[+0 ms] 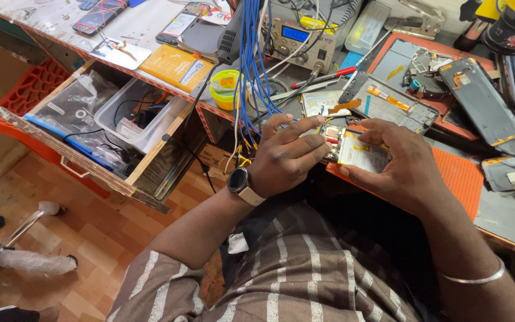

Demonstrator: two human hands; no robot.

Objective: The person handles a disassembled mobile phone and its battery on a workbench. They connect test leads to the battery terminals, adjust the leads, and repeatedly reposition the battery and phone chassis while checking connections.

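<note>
Cluttered worktop (150,21) w/ orange mat (460,176), open phones (478,98), yellow tub (226,89), solder stn (296,39).

An opened phone (353,149) is held on the table (502,209) between the left hand (287,156) and right hand (397,164). A bundle of wires (251,65) hangs behind the left hand. An open drawer (99,125) is set left of it.

At the left of the frame, an open wooden drawer (84,158) holds a clear plastic box (135,113) and black cables. An orange booklet (176,66) lies on the bench at upper centre, near a small yellow pot (226,89). A grey phone back cover (481,98) rests at the upper right.
</note>
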